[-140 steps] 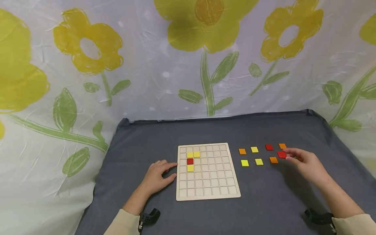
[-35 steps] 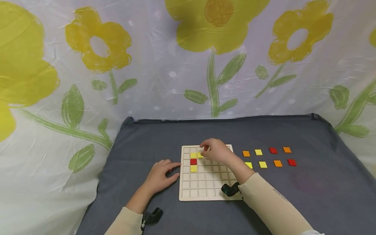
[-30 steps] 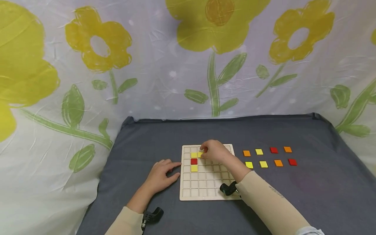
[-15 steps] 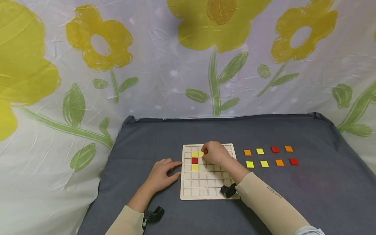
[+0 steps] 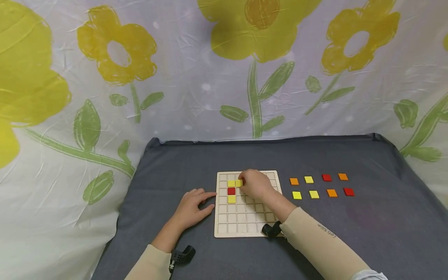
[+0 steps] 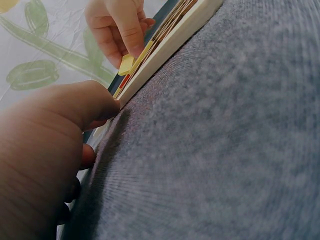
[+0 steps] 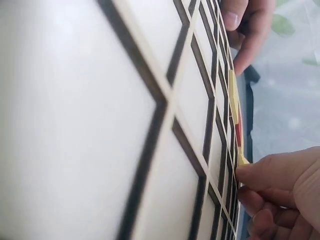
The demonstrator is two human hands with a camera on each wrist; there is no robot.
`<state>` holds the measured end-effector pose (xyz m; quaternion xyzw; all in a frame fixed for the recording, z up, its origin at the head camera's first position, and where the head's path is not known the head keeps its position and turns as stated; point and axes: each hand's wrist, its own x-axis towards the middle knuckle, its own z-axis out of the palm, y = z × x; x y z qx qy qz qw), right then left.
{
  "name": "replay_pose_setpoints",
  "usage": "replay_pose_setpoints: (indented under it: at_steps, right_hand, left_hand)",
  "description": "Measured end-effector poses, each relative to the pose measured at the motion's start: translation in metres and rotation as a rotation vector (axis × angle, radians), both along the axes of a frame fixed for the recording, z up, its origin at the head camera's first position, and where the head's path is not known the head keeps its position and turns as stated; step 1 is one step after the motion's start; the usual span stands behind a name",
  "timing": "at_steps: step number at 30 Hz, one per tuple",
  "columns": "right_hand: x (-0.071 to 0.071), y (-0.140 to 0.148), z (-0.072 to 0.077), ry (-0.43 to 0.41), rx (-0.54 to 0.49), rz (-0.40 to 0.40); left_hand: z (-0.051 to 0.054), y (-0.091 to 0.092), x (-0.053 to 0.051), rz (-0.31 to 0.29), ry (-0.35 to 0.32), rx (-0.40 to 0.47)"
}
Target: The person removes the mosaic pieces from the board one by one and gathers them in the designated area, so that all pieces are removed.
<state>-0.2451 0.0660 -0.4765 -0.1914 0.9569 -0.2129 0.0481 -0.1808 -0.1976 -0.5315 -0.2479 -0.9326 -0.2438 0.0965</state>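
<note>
A pale wooden grid board [image 5: 222, 229] lies on the dark cloth. My right hand [image 5: 257, 186] is over its upper part, with thumb and index finger pinching a yellow square tile [image 5: 238, 183]. In the left wrist view this tile [image 6: 126, 65] stands tilted between the fingertips. Left of it in the grid sits another yellow tile [image 5: 231, 183], above a red tile [image 5: 231, 191] and a third yellow tile [image 5: 231, 199]. My left hand [image 5: 191, 208] rests on the cloth beside the board, fingers extended, index fingertip and thumb at its left edge.
Right of the board lie two rows of loose square tiles, among them an orange tile [image 5: 294, 181], a yellow tile [image 5: 296, 195] and a red tile [image 5: 349, 191]. A flower-printed curtain [image 5: 185, 97] hangs behind the dark cloth-covered table [image 5: 378, 233].
My right hand left the red tile at the right, which now sits lower in the front row. It moved left to the board and took hold of a yellow tile. The left hand stayed put.
</note>
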Motion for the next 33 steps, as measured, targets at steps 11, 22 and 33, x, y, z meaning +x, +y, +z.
replay_pose_setpoints:
  at_steps: [11,22,33]
  right_hand:
    - [0.008,0.016,0.016,0.013,-0.072,-0.023]
    - [0.025,0.042,0.041,0.108,-0.131,0.047]
    - [0.041,0.073,0.056,0.168,-0.169,0.041]
  left_hand:
    - [-0.002,-0.001,0.0,0.0,0.025,0.0]
    - [-0.002,0.0,0.0,0.003,0.01,0.004]
    - [-0.002,-0.001,-0.001,0.004,0.013,0.0]
